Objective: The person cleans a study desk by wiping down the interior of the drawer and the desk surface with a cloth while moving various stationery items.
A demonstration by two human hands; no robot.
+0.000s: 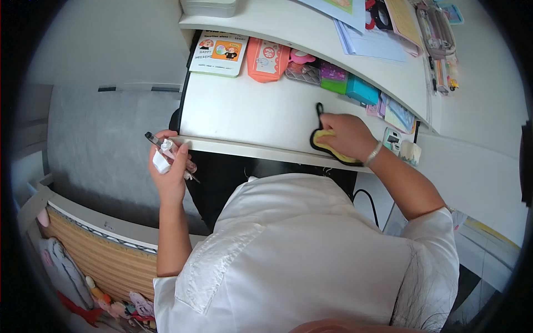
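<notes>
My left hand (171, 166) is closed round several pens (157, 141) and crumpled white paper (161, 162), beside the front left corner of the open drawer (250, 105). How many pens it holds I cannot tell. Toward the drawer's front right, my right hand (350, 136) grips a yellow cleaning cloth (323, 139) with black edging. A black loop (319, 108) sticks out from its far end. The cloth lies against the white drawer bottom, reaching to the front edge, and my fingers and palm cover part of it.
Along the drawer's back lie a notebook (220, 54), a coral pouch (267, 60), a clear case (303, 72), a blue box (362, 90) and cards (398, 115). Above them, the desktop (266, 22) carries papers (372, 44) and a pencil case (436, 30). A bed rail (100, 216) stands at left.
</notes>
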